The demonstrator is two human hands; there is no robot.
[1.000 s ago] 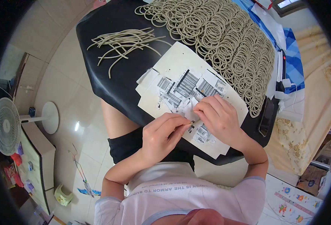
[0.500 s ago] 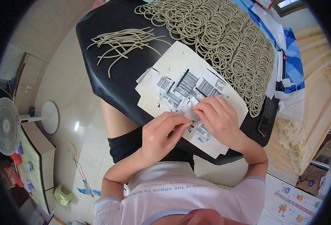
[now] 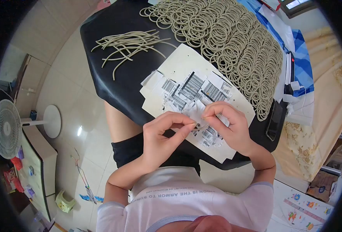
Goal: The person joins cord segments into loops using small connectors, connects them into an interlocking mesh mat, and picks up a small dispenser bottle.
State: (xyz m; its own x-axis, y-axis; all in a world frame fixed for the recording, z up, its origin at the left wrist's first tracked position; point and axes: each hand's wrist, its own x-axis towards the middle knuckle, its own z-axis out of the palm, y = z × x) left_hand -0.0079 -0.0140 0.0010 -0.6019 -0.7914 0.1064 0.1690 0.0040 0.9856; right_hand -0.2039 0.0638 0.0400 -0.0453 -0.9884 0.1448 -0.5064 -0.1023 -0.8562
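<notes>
My left hand (image 3: pixel 162 135) pinches one end of a short beige cord (image 3: pixel 203 128) between thumb and forefinger. Opposite it, my right hand (image 3: pixel 231 125) is pinched at the cord's other end. A little of the cord curves between the fingertips; the rest is hidden by the fingers. Both hands hover over a cream board (image 3: pixel 171 65) stuck with barcode labels (image 3: pixel 194 86). Loose straight cords (image 3: pixel 130 44) lie in a pile at the table's far left. Many beige cord rings (image 3: pixel 233 42) overlap in rows beyond the board.
A black cover (image 3: pixel 113 83) lies over the table. At its right edge rests a dark phone (image 3: pixel 274 120), near a white cable (image 3: pixel 305 94). On the left, a white fan (image 3: pixel 7 129) and a low cabinet (image 3: pixel 39 166) stand on the tiled floor.
My fingers have shifted slightly, the right hand's fingers more curled. A curved bit of cord now shows between the two hands. The ring rows and the loose pile look unchanged.
</notes>
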